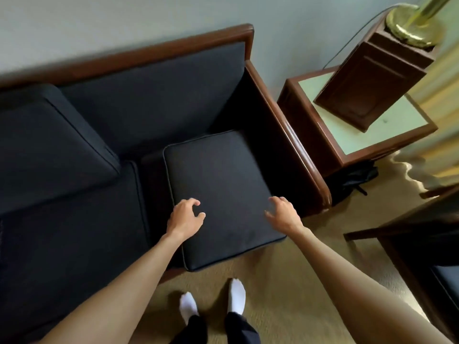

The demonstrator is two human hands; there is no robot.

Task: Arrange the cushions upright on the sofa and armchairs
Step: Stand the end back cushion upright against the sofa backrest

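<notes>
A dark cushion point(221, 184) lies flat on the right seat of the dark sofa point(149, 100), its near end jutting past the seat's front edge. My left hand point(185, 217) hovers over its near left part with loosely curled fingers, holding nothing. My right hand point(283, 214) is at the cushion's near right edge, fingers also loosely curled and empty. Whether either hand touches the fabric is unclear. Another dark cushion point(49, 145) leans tilted against the sofa back on the left.
The sofa's wooden right arm point(295, 145) runs beside a side table point(357, 145) bearing a wooden box point(370, 80) and a brass lamp base point(412, 23). A dark bag point(355, 180) lies on the carpet. Another wooden chair point(422, 244) stands at right. My socked feet point(213, 301) are on the carpet.
</notes>
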